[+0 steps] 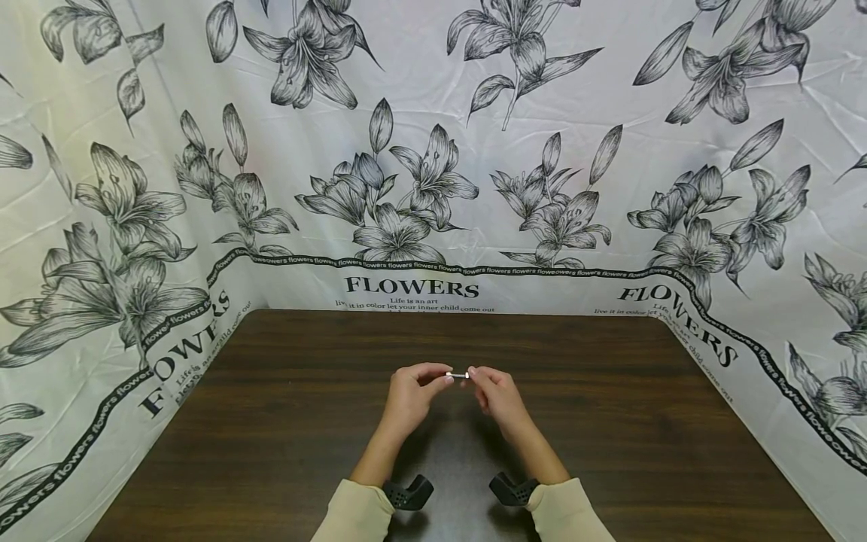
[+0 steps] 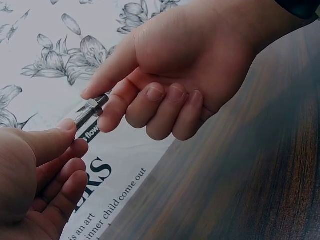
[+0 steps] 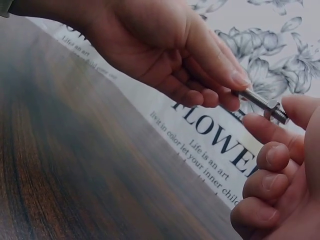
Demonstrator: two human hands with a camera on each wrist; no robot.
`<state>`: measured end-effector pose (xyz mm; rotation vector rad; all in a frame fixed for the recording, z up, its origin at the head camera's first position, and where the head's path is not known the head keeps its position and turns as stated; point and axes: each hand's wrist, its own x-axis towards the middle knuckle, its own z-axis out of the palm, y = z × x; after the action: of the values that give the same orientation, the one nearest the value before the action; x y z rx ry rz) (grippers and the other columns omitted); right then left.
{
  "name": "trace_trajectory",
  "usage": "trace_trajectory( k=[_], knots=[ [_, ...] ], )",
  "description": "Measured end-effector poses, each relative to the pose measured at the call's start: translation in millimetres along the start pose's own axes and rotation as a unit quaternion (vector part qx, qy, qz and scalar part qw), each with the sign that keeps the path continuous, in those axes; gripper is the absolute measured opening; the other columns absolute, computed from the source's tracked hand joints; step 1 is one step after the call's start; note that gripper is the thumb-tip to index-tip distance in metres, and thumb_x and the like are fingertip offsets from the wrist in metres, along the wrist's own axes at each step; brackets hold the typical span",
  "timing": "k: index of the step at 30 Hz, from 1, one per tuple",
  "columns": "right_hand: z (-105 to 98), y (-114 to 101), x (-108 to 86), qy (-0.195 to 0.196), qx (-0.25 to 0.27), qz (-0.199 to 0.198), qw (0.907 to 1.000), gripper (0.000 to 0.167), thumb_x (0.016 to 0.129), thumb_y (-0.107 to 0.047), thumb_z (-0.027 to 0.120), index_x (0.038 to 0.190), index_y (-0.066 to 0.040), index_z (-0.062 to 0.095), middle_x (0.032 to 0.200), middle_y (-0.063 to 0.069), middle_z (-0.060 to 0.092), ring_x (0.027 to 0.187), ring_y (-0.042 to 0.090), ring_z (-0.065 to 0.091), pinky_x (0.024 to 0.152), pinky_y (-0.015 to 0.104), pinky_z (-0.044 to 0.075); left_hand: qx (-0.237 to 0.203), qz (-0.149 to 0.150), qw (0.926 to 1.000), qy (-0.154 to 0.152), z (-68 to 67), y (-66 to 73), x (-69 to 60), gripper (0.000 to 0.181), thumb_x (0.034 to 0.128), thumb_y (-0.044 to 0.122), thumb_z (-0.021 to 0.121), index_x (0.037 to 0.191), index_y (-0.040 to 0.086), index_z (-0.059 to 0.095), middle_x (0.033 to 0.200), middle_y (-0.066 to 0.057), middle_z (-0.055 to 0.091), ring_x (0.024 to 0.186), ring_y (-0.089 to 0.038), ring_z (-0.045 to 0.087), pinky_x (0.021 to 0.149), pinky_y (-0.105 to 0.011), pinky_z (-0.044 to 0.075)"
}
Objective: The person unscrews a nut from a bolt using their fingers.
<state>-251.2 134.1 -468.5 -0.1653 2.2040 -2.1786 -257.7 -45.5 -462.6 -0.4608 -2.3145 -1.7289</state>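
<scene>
Between our two hands, with nothing else under it before the counter [image 1: 305, 399], we hold the bolt [image 3: 257, 98] lying nearly level. At one end of the bolt, our left hand [image 1: 409, 395] pinches it between thumb and fingertips, so this grip is clamped on the bolt itself and hides that end; we cannot tell its shape. Toward the other end of the bolt sits the nut [image 3: 273, 105], already on the thread, with a short stretch of thread showing beyond it. Our right hand [image 1: 500, 395] has its thumb and forefinger curled round the nut; how firmly this grip presses, we cannot tell.

We judge the nut to be the likeliest loss: turned the wrong way, it would run off the short free thread and drop past the bolt to the counter. Our left grip takes only the far tip of the bolt, so a hard twist could spin the bolt in our fingertips, or tip it askew. If our right fingers slip while turning, the nut could jerk the bolt sideways. With both wrists raised over the counter, a dropped piece could bounce and roll.
</scene>
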Motion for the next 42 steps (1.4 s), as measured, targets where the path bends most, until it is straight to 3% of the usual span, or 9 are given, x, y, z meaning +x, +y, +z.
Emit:
trace_trajectory(
  k=[5, 11, 18, 21, 34, 42],
  knots=[
    [2, -22, -10.7, -0.022, 0.016, -0.005, 0.9996, 0.029, 0.101, -0.010, 0.053, 0.094, 0.016, 0.061, 0.055, 0.004, 0.040, 0.045, 0.010, 0.034, 0.043, 0.021, 0.028, -0.001, 0.000, 1.0000, 0.000, -0.2, 0.6, -0.4, 0.016, 0.0831, 0.010, 0.077, 0.097, 0.002, 0.076, 0.086, 0.000, 0.072, 0.076, -0.013, 0.066, 0.067, -0.026, 0.053],
    [3, -26, -14.1, -0.025, 0.038, -0.007, 0.9990, 0.018, 0.099, -0.007, 0.055, 0.089, 0.005, 0.064, 0.056, 0.002, 0.042, 0.046, 0.010, 0.034, 0.043, 0.021, 0.028, 0.000, -0.001, 1.0000, 0.000, -1.0, 1.0, -0.6, 0.016, 0.0832, 0.009, 0.077, 0.097, 0.001, 0.075, 0.085, 0.001, 0.072, 0.076, -0.013, 0.065, 0.067, -0.026, 0.053],
    [-1, -15, -8.6, -0.035, 0.053, -0.017, 0.9978, 0.020, 0.098, -0.004, 0.056, 0.108, 0.012, 0.062, 0.059, 0.003, 0.043, 0.048, 0.013, 0.036, 0.044, 0.022, 0.029, 0.004, -0.002, 1.0000, 0.005, -1.4, 1.0, -1.0, 0.012, 0.0828, 0.010, 0.077, 0.094, 0.008, 0.077, 0.084, 0.003, 0.072, 0.075, -0.012, 0.064, 0.067, -0.027, 0.053],
    [-4, -4, -3.3, -0.037, 0.066, -0.020, 0.9969, 0.021, 0.097, -0.005, 0.058, 0.111, 0.010, 0.063, 0.060, 0.003, 0.043, 0.048, 0.013, 0.037, 0.044, 0.023, 0.029, 0.004, -0.004, 1.0000, 0.007, -1.5, 1.0, -0.9, 0.011, 0.0827, 0.011, 0.077, 0.094, 0.009, 0.077, 0.084, 0.003, 0.072, 0.075, -0.012, 0.064, 0.067, -0.027, 0.052],
    [-6, 6, -2.2, -0.044, 0.063, -0.093, 0.9927, 0.024, 0.097, -0.009, 0.059, 0.113, 0.009, 0.063, 0.062, 0.000, 0.044, 0.049, 0.010, 0.036, 0.046, 0.022, 0.031, 0.003, -0.004, 0.9999, 0.009, -0.9, 0.7, -0.8, 0.011, 0.0821, 0.010, 0.078, 0.093, 0.012, 0.077, 0.083, 0.003, 0.072, 0.074, -0.012, 0.064, 0.067, -0.027, 0.052],
    [-5, 5, -2.4, -0.037, 0.087, -0.091, 0.9914, 0.027, 0.097, -0.007, 0.058, 0.115, 0.012, 0.061, 0.062, 0.000, 0.044, 0.048, 0.010, 0.036, 0.044, 0.021, 0.029, -0.003, -0.002, 1.0000, 0.008, -0.6, 0.6, -0.1, 0.012, 0.0820, 0.009, 0.078, 0.094, 0.007, 0.077, 0.083, 0.002, 0.072, 0.074, -0.012, 0.064, 0.066, -0.027, 0.052]
  ],
)
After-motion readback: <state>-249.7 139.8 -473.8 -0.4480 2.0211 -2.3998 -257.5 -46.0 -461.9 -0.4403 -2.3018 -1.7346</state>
